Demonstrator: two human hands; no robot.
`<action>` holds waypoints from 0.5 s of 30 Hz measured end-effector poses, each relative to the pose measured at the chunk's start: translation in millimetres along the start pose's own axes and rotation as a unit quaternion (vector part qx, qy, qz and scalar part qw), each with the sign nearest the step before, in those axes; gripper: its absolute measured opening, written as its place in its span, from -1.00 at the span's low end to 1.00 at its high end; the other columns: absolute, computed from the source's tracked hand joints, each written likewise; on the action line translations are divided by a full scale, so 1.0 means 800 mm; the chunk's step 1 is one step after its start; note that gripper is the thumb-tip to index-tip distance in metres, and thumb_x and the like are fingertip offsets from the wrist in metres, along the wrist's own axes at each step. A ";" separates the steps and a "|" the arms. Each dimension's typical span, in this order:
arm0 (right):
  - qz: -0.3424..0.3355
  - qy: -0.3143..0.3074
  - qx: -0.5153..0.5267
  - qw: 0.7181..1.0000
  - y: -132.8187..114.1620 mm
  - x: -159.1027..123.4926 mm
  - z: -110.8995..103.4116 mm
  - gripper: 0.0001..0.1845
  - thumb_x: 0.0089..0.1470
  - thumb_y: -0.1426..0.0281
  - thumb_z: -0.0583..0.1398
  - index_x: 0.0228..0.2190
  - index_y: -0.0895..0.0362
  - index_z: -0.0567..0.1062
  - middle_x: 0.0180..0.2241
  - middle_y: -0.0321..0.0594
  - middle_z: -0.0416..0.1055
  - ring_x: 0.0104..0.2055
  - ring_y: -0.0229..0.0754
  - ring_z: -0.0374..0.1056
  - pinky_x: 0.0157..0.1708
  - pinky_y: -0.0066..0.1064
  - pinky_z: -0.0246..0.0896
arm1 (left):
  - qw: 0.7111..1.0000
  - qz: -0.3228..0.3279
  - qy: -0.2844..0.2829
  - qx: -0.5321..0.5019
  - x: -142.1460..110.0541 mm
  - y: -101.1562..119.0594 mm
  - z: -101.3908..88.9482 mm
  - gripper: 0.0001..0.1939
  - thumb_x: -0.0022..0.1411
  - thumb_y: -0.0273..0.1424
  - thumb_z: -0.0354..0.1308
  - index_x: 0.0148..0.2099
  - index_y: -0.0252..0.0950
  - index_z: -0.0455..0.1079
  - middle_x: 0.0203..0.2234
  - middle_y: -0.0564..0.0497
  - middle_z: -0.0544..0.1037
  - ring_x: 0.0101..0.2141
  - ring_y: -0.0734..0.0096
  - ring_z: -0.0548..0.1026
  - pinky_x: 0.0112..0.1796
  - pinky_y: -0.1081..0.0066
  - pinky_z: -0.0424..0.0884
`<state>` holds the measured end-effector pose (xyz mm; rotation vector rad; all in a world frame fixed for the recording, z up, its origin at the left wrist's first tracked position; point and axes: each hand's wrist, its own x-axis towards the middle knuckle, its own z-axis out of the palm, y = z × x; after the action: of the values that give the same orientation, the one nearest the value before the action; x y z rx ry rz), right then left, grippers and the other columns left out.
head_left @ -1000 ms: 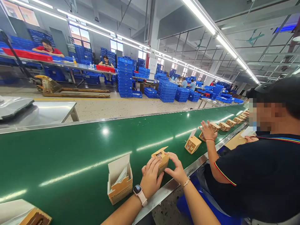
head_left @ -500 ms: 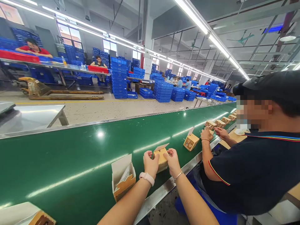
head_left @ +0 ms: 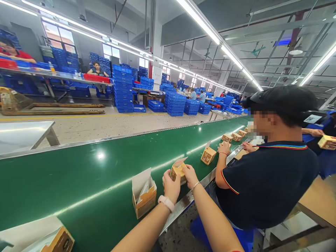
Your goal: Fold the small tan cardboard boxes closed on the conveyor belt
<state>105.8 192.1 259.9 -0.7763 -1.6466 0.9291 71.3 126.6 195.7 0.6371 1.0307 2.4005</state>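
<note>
A small tan-and-brown cardboard box (head_left: 181, 169) is between my hands on the green conveyor belt, its lid flap raised at the back. My left hand (head_left: 172, 186) is closed around its left and near side. On the right, my right hand (head_left: 190, 177) grips it with fingers at the top edge; the fingertips are partly hidden. Close to my left forearm stands a taller open carton (head_left: 147, 202), with a pale packet (head_left: 145, 187) inside. A second open carton (head_left: 63, 242) is cut off at the lower left.
The green belt (head_left: 94, 189) runs away to the right, with a metal edge (head_left: 181, 207) on my side. Beyond my hands sits another box (head_left: 209, 156) with its flap up. A co-worker in a dark shirt (head_left: 265, 178) handles boxes close on my right. Blue crates (head_left: 123, 89) stand across the aisle.
The view has turned right. The open cartons on the left are now closer to my hands. My right hand's fingers have shifted onto the box's top edge, and the box is turned slightly.
</note>
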 end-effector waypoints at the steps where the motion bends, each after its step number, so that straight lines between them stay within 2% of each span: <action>1: -0.007 0.008 -0.005 1.000 -0.001 0.002 -0.003 -0.61 -0.35 0.46 0.10 -0.32 0.24 0.29 -0.44 -0.19 0.31 -0.48 -0.27 0.25 -0.47 -0.45 0.15 | 0.999 0.032 -0.037 0.003 -0.018 -0.004 -0.012 -0.68 0.10 -0.53 0.14 -0.06 -0.39 0.25 -0.02 -0.21 0.33 0.07 0.22 0.30 0.10 0.26 0.19; 3: -0.043 0.054 -0.011 0.998 0.001 0.001 -0.011 -0.55 -0.28 0.39 0.13 -0.23 0.25 0.29 -0.28 -0.07 0.34 -0.29 -0.18 0.31 -0.28 -0.36 0.24 | 0.982 0.158 -0.103 0.018 -0.051 -0.012 -0.045 -0.78 0.08 -0.54 0.13 -0.17 -0.34 0.31 -0.20 -0.08 0.44 -0.13 0.35 0.41 -0.08 0.37 0.33; 4: -0.067 0.088 -0.014 0.994 0.006 -0.003 -0.016 -0.50 -0.25 0.35 0.14 -0.17 0.24 0.27 -0.15 -0.01 0.31 -0.14 -0.14 0.29 -0.14 -0.31 0.23 | 0.943 0.306 -0.124 0.043 -0.065 -0.016 -0.065 -0.83 0.11 -0.50 0.11 -0.18 -0.32 0.31 -0.27 -0.06 0.44 -0.22 0.39 0.43 -0.21 0.41 0.36; 5: -0.109 0.125 -0.016 0.986 0.014 -0.008 -0.022 -0.46 -0.22 0.31 0.15 -0.13 0.22 0.25 -0.03 0.02 0.23 0.01 -0.12 0.22 0.00 -0.29 0.18 | 0.886 0.451 -0.090 0.061 -0.074 -0.020 -0.086 -0.83 0.16 -0.49 0.07 -0.16 -0.31 0.28 -0.28 -0.05 0.42 -0.24 0.42 0.41 -0.24 0.44 0.36; 6: -0.175 0.153 -0.020 0.972 0.023 -0.014 -0.027 -0.45 -0.19 0.28 0.16 -0.11 0.21 0.23 0.05 0.02 0.16 0.11 -0.12 0.13 0.10 -0.29 0.09 | 0.830 0.551 -0.031 0.078 -0.079 -0.023 -0.106 -0.83 0.17 -0.50 0.05 -0.15 -0.32 0.23 -0.27 -0.06 0.37 -0.23 0.43 0.39 -0.22 0.43 0.35; 7: -0.251 0.156 -0.025 0.955 0.035 -0.019 -0.031 -0.47 -0.16 0.26 0.17 -0.12 0.19 0.23 0.09 -0.01 0.11 0.17 -0.15 0.06 0.16 -0.31 0.03 | 0.788 0.607 0.034 0.098 -0.078 -0.026 -0.123 -0.82 0.18 -0.50 0.05 -0.14 -0.33 0.19 -0.25 -0.08 0.33 -0.21 0.42 0.36 -0.20 0.43 0.34; 8: -0.359 0.126 -0.036 0.924 0.047 -0.025 -0.033 -0.52 -0.11 0.24 0.18 -0.15 0.19 0.25 0.06 -0.01 0.14 0.16 -0.16 0.08 0.15 -0.31 0.04 | 0.764 0.626 0.099 0.124 -0.073 -0.028 -0.138 -0.79 0.20 -0.48 0.05 -0.11 -0.34 0.16 -0.22 -0.12 0.31 -0.17 0.39 0.34 -0.17 0.40 0.32; 9: -0.444 0.048 -0.057 0.893 0.058 -0.029 -0.034 -0.58 -0.03 0.22 0.16 -0.16 0.18 0.28 0.01 -0.04 0.20 0.11 -0.19 0.14 0.11 -0.33 0.09 | 0.754 0.620 0.150 0.158 -0.064 -0.031 -0.149 -0.75 0.22 -0.43 0.06 -0.06 -0.37 0.14 -0.19 -0.16 0.30 -0.13 0.33 0.33 -0.14 0.35 0.30; 10: -0.500 -0.046 -0.083 0.861 0.067 -0.032 -0.032 -0.60 0.05 0.21 0.14 -0.12 0.18 0.30 -0.01 -0.05 0.23 0.08 -0.21 0.19 0.05 -0.37 0.15 | 0.748 0.606 0.183 0.200 -0.053 -0.033 -0.156 -0.69 0.25 -0.37 0.04 -0.01 -0.39 0.13 -0.15 -0.20 0.31 -0.10 0.27 0.32 -0.12 0.31 0.28; 11: -0.529 -0.141 -0.109 0.830 0.074 -0.033 -0.028 -0.57 0.12 0.19 0.11 -0.04 0.15 0.30 0.00 -0.06 0.25 0.08 -0.22 0.21 0.00 -0.40 0.19 | 0.739 0.595 0.197 0.247 -0.040 -0.037 -0.160 -0.63 0.29 -0.31 0.00 0.06 -0.41 0.12 -0.11 -0.23 0.33 -0.07 0.22 0.31 -0.11 0.28 0.26; 12: -0.529 -0.225 -0.130 0.808 0.077 -0.033 -0.022 -0.51 0.16 0.16 0.09 0.06 0.10 0.28 0.05 -0.09 0.25 0.10 -0.23 0.21 -0.02 -0.43 0.20 | 0.725 0.592 0.198 0.291 -0.028 -0.041 -0.161 -0.59 0.33 -0.27 -0.06 0.12 -0.41 0.11 -0.07 -0.24 0.35 -0.04 0.19 0.31 -0.10 0.27 0.23; 13: -0.522 -0.286 -0.141 0.791 0.077 -0.032 -0.014 -0.44 0.16 0.12 0.09 0.14 0.05 0.22 0.11 -0.11 0.21 0.15 -0.23 0.17 0.00 -0.44 0.20 | 0.708 0.596 0.190 0.327 -0.016 -0.045 -0.160 -0.58 0.36 -0.26 -0.11 0.15 -0.41 0.11 -0.05 -0.22 0.38 -0.02 0.19 0.31 -0.11 0.28 0.22; 15: -0.522 -0.352 -0.139 0.764 0.069 -0.026 0.001 -0.32 0.12 0.03 0.12 0.20 -0.01 0.18 0.19 -0.15 0.13 0.23 -0.21 0.10 0.11 -0.39 0.12 | 0.677 0.614 0.170 0.369 0.000 -0.055 -0.154 -0.58 0.39 -0.30 -0.17 0.20 -0.41 0.11 -0.03 -0.19 0.40 0.00 0.24 0.32 -0.13 0.34 0.20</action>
<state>112.1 200.9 201.9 0.4612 -2.4565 0.1106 10.8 86.5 86.9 1.6113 2.3649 3.1581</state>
